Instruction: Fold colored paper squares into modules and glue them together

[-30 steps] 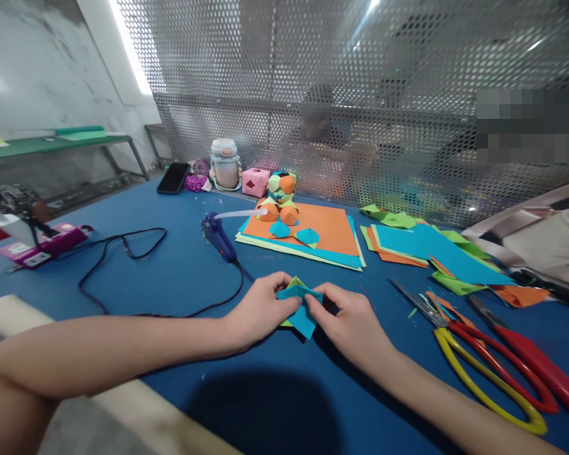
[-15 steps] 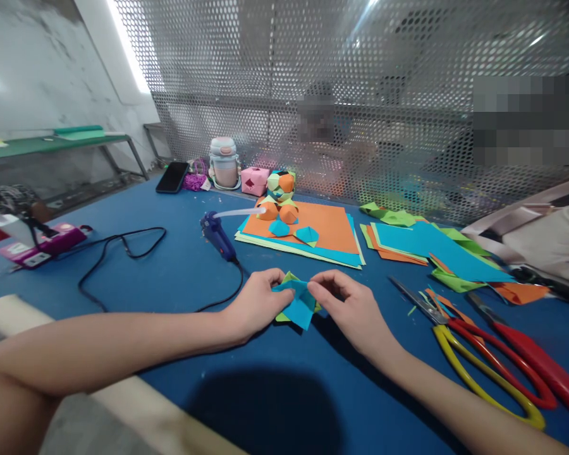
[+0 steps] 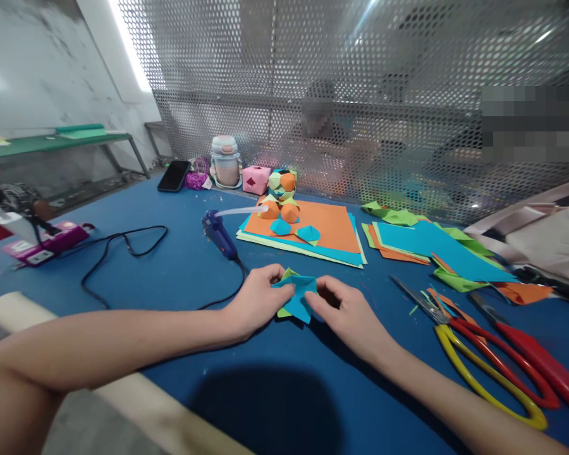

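Observation:
Between my hands is a folded paper piece (image 3: pixel 302 298), blue on top with light green corners showing beneath. My left hand (image 3: pixel 258 295) pinches its left side, thumb on the blue face. From the right, my right hand (image 3: pixel 344 308) grips the other side between thumb and fingers; the fingertips behind it are partly hidden. Beyond my hands, folded blue pieces (image 3: pixel 308 234) and orange-and-green pieces (image 3: pixel 290 211) rest on a stack of coloured paper sheets (image 3: pixel 327 221). A ball of joined folded paper (image 3: pixel 282 183) stands behind them.
A blue glue gun (image 3: pixel 222 237) with its cord lies left of the paper stack. Scissors with red and yellow handles (image 3: pixel 455 338) and a red-handled tool (image 3: pixel 535 354) lie right. Paper scraps (image 3: pixel 440 243) spread behind them. A bottle (image 3: pixel 226 163) and phone (image 3: pixel 174 175) stand at the back.
My right thumb has slid down from the top edge of the blue paper to its right side. My left hand keeps its pinch. The view has shifted slightly.

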Demonstrator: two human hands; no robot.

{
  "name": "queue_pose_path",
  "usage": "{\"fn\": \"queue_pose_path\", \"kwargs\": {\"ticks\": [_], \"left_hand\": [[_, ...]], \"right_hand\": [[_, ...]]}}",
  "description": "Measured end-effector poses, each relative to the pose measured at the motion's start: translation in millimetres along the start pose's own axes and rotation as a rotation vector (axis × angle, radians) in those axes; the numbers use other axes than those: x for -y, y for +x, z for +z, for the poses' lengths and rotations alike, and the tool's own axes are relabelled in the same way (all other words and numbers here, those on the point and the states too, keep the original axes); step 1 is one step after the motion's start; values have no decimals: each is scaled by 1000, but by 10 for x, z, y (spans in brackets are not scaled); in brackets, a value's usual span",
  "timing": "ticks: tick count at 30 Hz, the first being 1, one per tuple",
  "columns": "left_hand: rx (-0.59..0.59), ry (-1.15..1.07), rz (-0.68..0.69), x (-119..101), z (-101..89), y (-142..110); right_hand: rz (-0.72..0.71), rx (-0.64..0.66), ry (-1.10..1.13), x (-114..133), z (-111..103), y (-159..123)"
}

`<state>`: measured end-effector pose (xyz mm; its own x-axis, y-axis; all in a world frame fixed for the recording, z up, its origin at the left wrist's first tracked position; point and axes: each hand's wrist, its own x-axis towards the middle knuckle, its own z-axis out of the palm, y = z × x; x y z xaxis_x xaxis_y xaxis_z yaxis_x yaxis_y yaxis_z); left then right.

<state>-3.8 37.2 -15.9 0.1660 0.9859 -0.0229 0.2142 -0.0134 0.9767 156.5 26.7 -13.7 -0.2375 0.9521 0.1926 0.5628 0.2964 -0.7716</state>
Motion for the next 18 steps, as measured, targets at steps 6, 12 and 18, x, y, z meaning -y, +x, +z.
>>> {"fn": "queue_pose_path", "kwargs": {"ticks": [6, 12, 18], "left_hand": [[55, -18, 29, -20, 11, -17], [69, -160, -3, -69, 35, -50], [15, -443, -126, -49, 91, -71]], "right_hand": [[-6, -34, -132, -31, 60, -6], [4, -92, -102, -18, 40, 1], [42, -126, -50, -11, 48, -11]]}}
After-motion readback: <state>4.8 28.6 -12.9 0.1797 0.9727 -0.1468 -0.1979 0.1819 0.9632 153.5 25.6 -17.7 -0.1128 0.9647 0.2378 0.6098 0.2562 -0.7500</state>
